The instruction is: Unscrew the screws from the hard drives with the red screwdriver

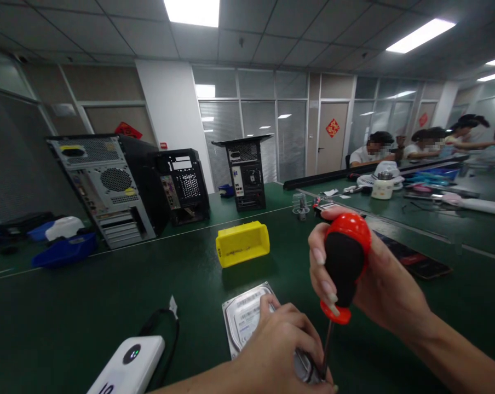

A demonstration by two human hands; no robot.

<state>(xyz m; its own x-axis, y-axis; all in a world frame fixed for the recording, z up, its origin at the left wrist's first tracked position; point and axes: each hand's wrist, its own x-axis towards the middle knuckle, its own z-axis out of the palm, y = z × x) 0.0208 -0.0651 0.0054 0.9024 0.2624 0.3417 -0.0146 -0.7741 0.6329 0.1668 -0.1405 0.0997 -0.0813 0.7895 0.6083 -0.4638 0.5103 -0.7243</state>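
My right hand (379, 279) grips a screwdriver (346, 262) with a red and black handle, held upright. Its thin shaft runs down to the near right corner of a silver hard drive (244, 317) lying flat on the green table (108, 306). My left hand (278, 347) lies over the drive's near half and holds it down. The screwdriver's tip is hidden behind my left hand.
A yellow parts bin (242, 243) sits just behind the drive. A white power bank (128, 364) with a black cable lies at the near left. Three computer cases (108, 186) stand at the back left. A dark phone (415, 261) lies to the right. Several people sit far right.
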